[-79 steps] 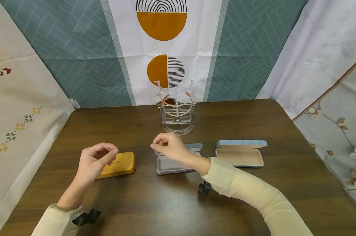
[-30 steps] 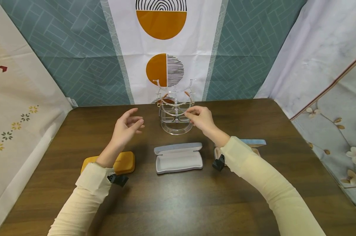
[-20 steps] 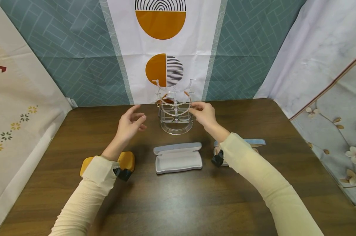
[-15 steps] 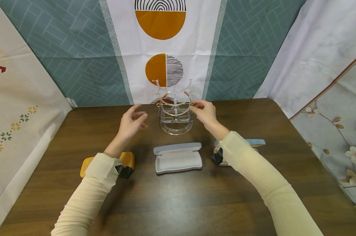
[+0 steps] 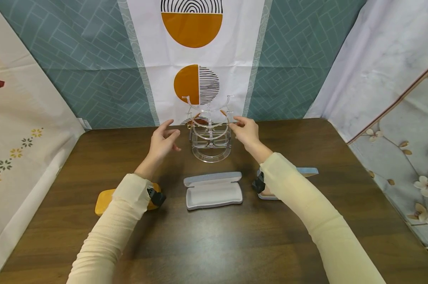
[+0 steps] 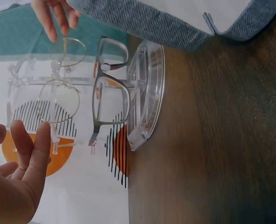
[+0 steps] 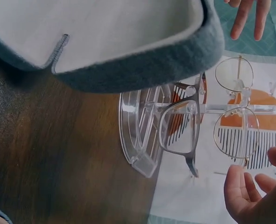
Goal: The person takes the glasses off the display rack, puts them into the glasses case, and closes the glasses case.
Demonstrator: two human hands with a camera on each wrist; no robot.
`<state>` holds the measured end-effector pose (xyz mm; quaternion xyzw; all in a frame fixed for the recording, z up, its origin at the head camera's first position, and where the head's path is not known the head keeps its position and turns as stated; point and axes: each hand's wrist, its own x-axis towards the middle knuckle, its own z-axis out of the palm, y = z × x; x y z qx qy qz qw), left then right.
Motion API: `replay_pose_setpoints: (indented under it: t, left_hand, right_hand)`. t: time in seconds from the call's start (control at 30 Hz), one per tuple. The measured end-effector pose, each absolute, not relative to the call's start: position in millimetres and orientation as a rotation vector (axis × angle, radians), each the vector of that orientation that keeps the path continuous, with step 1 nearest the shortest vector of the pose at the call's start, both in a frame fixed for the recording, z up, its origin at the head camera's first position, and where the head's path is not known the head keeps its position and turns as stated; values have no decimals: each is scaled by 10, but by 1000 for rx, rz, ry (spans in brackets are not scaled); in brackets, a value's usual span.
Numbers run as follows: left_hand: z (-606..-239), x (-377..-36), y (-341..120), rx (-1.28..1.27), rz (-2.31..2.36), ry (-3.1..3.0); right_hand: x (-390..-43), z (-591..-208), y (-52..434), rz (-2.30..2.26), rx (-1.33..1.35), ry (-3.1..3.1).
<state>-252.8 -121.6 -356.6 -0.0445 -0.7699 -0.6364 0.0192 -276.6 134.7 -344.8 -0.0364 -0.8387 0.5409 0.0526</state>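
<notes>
A clear tiered eyeglass stand (image 5: 211, 158) stands at the back middle of the table. It carries round gold-rimmed glasses (image 7: 236, 132) on a middle tier and grey-framed glasses (image 6: 96, 95) below them. My left hand (image 5: 161, 141) is left of the stand; in the left wrist view its fingertips are close to one side of the gold rim, thumb apart. On the other side my right hand (image 5: 247, 132) has its fingertips at the gold glasses' right end, thumb and index finger separated. Whether either hand touches the frame is hard to tell.
In front of the stand lies an open grey glasses case (image 5: 214, 195). An open blue case (image 5: 307, 170) with beige lining sits under my right forearm. A yellow case (image 5: 103, 201), closed, is partly covered by my left sleeve. Patterned cloth (image 5: 196, 31) hangs behind the table.
Both hands have risen from above the yellow and grey cases to the two sides of the stand. Lately the left hand has come further right, closer to the gold glasses. The glasses have stayed put.
</notes>
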Motion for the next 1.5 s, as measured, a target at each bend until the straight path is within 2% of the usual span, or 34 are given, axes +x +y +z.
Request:
replay_pose_setpoints:
  t: [0.3,1.1,1.5]
  left_hand:
    - [-3616,-2688,-1123,-117,-1929,-2417]
    - [-3766,-2963,-945,-32,-1930,-2414]
    - [-3777,-2988,-885,4,-1935,-2430]
  right_hand:
    - [-2836,-3465,1320,1504,-96,-2574]
    - [-2921,-3533,1252,1607,-181,-2550]
    - [-2932,-3510,1221,1622,-209,-2540]
